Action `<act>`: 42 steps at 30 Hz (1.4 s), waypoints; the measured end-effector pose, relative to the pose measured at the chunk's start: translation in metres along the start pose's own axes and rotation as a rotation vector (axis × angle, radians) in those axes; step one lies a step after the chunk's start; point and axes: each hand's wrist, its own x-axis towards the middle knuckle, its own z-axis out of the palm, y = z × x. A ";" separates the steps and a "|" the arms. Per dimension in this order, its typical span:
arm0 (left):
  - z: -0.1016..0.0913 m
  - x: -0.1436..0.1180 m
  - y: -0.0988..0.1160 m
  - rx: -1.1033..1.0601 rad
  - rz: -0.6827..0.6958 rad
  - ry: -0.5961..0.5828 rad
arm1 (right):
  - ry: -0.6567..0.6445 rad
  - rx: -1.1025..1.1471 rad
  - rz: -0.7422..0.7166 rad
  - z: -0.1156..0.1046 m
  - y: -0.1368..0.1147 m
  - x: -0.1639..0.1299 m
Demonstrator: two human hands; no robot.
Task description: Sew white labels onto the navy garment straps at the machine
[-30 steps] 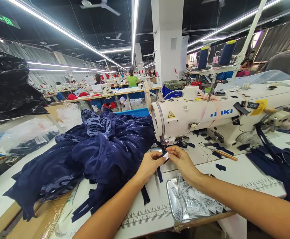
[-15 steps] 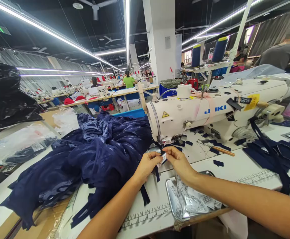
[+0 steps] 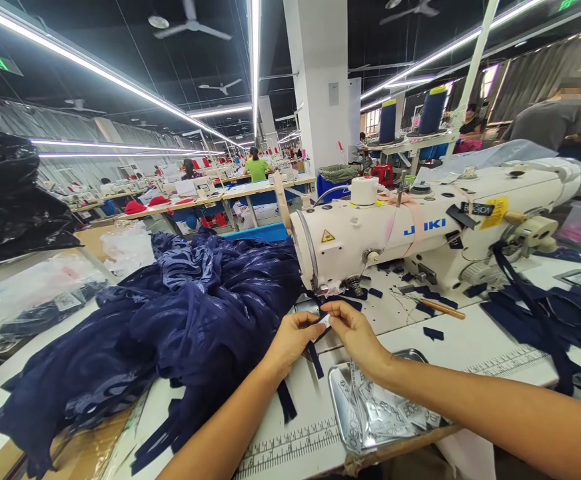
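Rows of sewing tables fill a long factory hall under strip lights. On the nearest white table (image 3: 470,347), a small white label (image 3: 325,321) and a navy strip (image 3: 314,351) sit pinched between both hands just in front of the sewing machine (image 3: 420,230). Left hand (image 3: 290,337) and right hand (image 3: 358,333) each close thumb and fingers on them. A metal tray (image 3: 343,403) of labels lies just below the right wrist; navy fabric (image 3: 170,320) is heaped to the left.
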 end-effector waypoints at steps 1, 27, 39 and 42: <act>-0.001 0.000 0.001 0.007 -0.012 -0.002 | -0.034 -0.031 -0.007 -0.004 0.000 0.001; 0.000 0.023 -0.024 1.702 1.224 -0.044 | -0.138 -0.750 -0.063 -0.127 -0.001 0.047; -0.004 0.012 -0.028 1.726 1.229 0.001 | -0.560 -0.890 -0.744 -0.124 0.014 0.033; -0.003 0.014 -0.030 1.725 1.245 0.025 | -0.634 -1.005 -0.780 -0.126 0.012 0.031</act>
